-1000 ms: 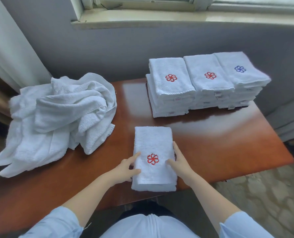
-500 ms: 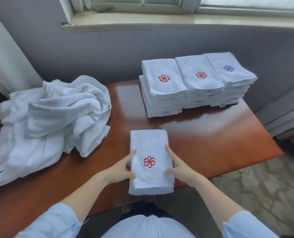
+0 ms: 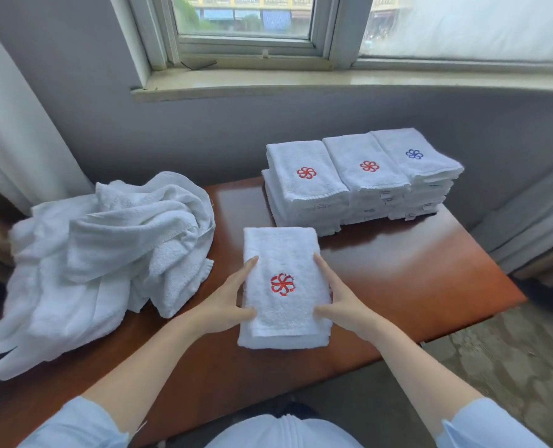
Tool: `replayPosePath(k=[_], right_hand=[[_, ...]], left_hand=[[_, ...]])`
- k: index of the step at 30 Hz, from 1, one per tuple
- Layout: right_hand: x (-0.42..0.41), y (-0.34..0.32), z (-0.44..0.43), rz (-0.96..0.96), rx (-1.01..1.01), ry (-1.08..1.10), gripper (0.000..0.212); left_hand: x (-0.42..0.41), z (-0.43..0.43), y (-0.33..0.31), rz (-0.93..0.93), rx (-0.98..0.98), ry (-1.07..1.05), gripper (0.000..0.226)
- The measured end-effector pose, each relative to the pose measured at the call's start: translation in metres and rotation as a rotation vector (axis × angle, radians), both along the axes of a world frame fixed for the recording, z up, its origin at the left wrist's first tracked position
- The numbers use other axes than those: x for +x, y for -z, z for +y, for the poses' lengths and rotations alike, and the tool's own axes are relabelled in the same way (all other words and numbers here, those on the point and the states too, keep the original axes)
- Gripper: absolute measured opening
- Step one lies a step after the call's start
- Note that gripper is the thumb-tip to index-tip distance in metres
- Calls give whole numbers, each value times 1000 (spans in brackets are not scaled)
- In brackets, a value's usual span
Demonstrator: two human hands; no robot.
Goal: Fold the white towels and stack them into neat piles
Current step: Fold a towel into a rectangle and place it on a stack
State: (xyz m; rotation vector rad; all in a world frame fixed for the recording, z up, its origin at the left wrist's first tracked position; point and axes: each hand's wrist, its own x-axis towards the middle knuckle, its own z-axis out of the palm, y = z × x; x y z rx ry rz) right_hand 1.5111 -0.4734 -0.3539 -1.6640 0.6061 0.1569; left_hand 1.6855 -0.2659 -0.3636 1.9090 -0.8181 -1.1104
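- Noting white curtain [image 3: 10, 124] hanging at far left, beside the grey wall.
- Recording heap of unfolded towels [image 3: 107, 253] lying crumpled on the left end of the wooden table [image 3: 414, 279], spilling over its left edge.
- Seeing left hand [image 3: 226, 305] gripping the left long edge of the folded towel [image 3: 281, 253]: thumb pressing down on top near the front corner, index finger stretching forward along the edge, remaining fingers hidden beside or under the cloth.
- Logging folded towel sitting at the front middle of the table, just right of the heap, red emblem [image 3: 282, 284] facing up between the two hands; unable to tell whether resting on the wood or lifting slightly off it.
- Seeing right hand [image 3: 343, 305] mirroring the grasp on the right long edge: thumb lying on top, index finger pointing forward, other fingers out of sight.
- Noting three piles standing side by side, touching, at the back right of the table, apart from the held towel: left stack [image 3: 304, 189] and middle stack [image 3: 365, 176] showing red emblems, right stack [image 3: 420, 163] showing a blue one.
- Noting window sill [image 3: 301, 80] running above the wall behind.
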Motion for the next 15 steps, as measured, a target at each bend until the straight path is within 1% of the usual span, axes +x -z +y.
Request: replayPosePath(k=[5, 9, 15], right_hand=[[37, -39, -4, -146, -41, 2, 104], [64, -70, -18, -235, -89, 10, 103], [93, -113, -63, -263, -176, 13, 102]], left_hand=[[35, -2, -44, -129, -121, -15, 100], [61, -16, -77, -202, -118, -9, 105], [91, -63, -120, -213, -162, 30, 111]])
